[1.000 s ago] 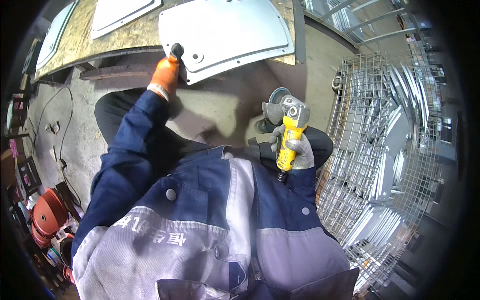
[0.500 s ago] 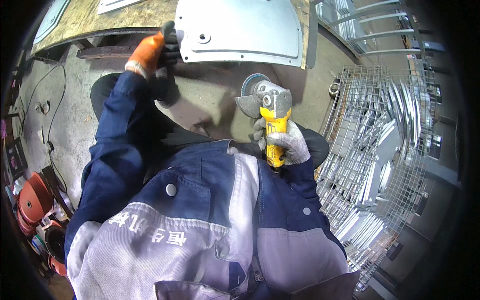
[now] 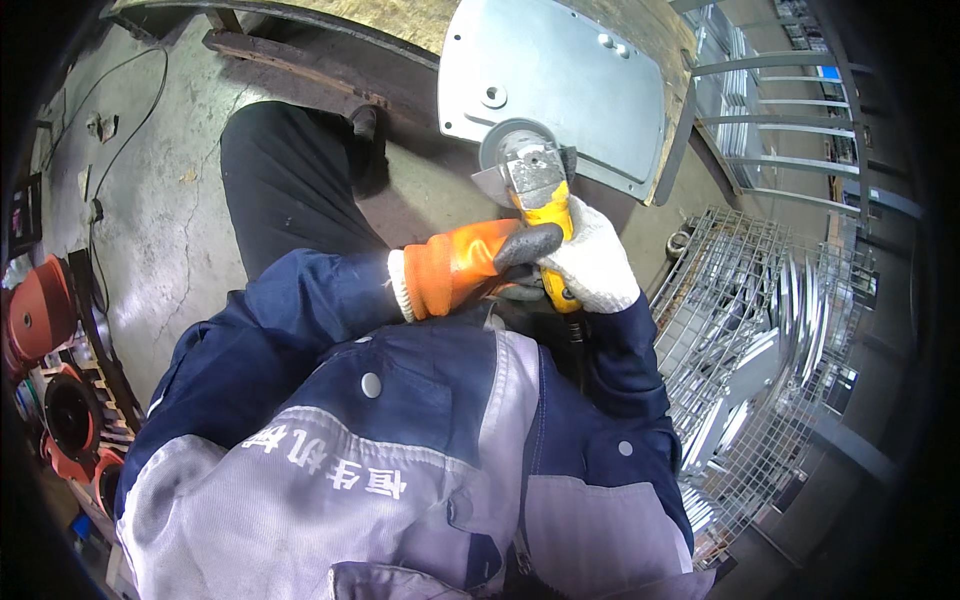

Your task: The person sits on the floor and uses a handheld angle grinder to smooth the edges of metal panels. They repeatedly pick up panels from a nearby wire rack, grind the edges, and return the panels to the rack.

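Observation:
A yellow and grey angle grinder (image 3: 548, 212) is held upright before my chest, its disc end pointing at the work table. My right hand (image 3: 597, 262), in a white glove, wraps the yellow body from the right. From the left, my left hand (image 3: 465, 265) closes on the same body; its glove is orange with dark fingers, and some fingertips are hidden behind the tool. The grinder's head overlaps the near edge of a grey metal plate (image 3: 560, 90) with small holes and a round boss. I cannot tell whether the disc touches the plate.
The plate lies on a wooden-topped table (image 3: 655, 25). To the right stands a wire mesh basket (image 3: 690, 290) holding several metal sheets, with a barred metal rack (image 3: 780, 60) beyond. A dark cable (image 3: 130, 130) trails over the floor at left, near red-orange containers (image 3: 40, 310).
My left hand has come from the plate's left edge down to the grinder and closed on it. The grinder now overlaps the plate's near edge. The view has shifted, and the plate appears farther right.

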`<action>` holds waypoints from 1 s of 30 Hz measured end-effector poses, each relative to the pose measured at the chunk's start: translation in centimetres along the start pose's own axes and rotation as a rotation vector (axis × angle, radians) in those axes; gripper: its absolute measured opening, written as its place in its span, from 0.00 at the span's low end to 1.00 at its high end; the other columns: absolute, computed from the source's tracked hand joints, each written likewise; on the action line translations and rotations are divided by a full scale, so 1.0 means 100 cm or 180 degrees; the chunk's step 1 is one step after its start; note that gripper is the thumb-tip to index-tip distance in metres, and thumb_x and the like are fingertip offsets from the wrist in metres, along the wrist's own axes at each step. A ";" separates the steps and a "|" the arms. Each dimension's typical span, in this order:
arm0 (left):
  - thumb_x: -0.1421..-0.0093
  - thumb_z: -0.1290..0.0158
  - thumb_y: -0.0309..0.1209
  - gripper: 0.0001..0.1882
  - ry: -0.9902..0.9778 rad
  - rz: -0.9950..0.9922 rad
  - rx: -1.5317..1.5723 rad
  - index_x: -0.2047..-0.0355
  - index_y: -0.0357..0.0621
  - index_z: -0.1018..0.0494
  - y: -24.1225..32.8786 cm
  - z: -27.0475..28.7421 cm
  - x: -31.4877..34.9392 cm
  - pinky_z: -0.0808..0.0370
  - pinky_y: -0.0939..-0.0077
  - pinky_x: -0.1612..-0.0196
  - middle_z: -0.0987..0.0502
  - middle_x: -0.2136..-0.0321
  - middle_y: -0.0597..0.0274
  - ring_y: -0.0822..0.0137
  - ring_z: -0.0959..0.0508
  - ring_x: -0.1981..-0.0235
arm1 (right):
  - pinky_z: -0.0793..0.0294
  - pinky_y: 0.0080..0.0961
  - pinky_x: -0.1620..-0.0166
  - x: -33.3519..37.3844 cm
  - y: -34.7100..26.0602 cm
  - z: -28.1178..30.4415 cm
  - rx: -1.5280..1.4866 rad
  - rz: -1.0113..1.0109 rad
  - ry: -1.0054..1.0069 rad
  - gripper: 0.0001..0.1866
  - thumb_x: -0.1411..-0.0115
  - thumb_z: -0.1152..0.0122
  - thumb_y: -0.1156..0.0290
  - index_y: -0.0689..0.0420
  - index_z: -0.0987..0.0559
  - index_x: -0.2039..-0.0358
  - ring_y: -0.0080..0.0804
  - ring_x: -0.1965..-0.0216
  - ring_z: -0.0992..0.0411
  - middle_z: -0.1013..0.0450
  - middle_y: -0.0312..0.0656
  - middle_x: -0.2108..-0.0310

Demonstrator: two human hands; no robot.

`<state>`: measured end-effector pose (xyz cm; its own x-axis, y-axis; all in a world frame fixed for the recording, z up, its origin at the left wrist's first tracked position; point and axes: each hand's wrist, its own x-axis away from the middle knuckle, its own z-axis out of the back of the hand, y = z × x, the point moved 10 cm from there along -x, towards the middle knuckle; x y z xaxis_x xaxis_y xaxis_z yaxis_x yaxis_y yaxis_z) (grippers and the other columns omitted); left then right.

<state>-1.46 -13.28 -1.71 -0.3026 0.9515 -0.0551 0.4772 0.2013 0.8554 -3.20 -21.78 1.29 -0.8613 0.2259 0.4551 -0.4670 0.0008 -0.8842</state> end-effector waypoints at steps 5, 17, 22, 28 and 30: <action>0.39 0.46 0.50 0.28 0.0529 0.0714 0.1314 0.46 0.42 0.31 -0.029 0.013 -0.005 0.26 0.81 0.57 0.24 0.56 0.62 0.72 0.24 0.57 | 0.26 0.31 0.63 -0.029 -0.008 0.002 0.1372 0.0314 0.0074 0.21 0.51 0.33 0.61 0.64 0.25 0.63 0.42 0.67 0.23 0.25 0.50 0.70; 0.37 0.49 0.47 0.23 0.0607 0.0888 0.0189 0.49 0.46 0.29 -0.035 0.007 -0.028 0.27 0.83 0.65 0.23 0.57 0.60 0.72 0.23 0.61 | 0.26 0.20 0.67 -0.034 0.008 0.027 0.0841 -0.0126 0.0002 0.19 0.49 0.34 0.73 0.64 0.25 0.57 0.21 0.71 0.27 0.25 0.39 0.69; 0.38 0.47 0.45 0.22 0.0719 0.1353 0.1441 0.50 0.45 0.30 -0.029 -0.029 -0.045 0.26 0.80 0.63 0.23 0.61 0.57 0.71 0.23 0.65 | 0.26 0.19 0.65 -0.021 0.012 0.054 0.0451 -0.0221 -0.0015 0.20 0.49 0.35 0.74 0.64 0.26 0.55 0.20 0.68 0.28 0.26 0.38 0.67; 0.38 0.48 0.49 0.24 0.0573 0.1443 0.1257 0.50 0.44 0.29 -0.039 -0.047 -0.064 0.27 0.82 0.63 0.24 0.60 0.62 0.75 0.26 0.63 | 0.27 0.19 0.63 -0.014 0.018 0.081 0.0634 -0.0297 -0.0006 0.22 0.49 0.33 0.72 0.65 0.26 0.54 0.20 0.66 0.28 0.25 0.38 0.65; 0.36 0.49 0.47 0.24 0.0452 0.1342 0.1183 0.47 0.45 0.30 -0.040 -0.051 -0.070 0.27 0.83 0.59 0.24 0.56 0.63 0.75 0.25 0.58 | 0.27 0.19 0.62 -0.012 0.019 0.090 0.0560 -0.0314 0.0019 0.23 0.49 0.33 0.72 0.65 0.26 0.54 0.20 0.66 0.28 0.25 0.39 0.65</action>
<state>-5.44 -21.92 -2.12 -0.1190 0.9319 0.3428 0.8304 -0.0959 0.5489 -4.90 -30.77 0.00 -0.8087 0.2391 0.5374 -0.5772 -0.1468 -0.8033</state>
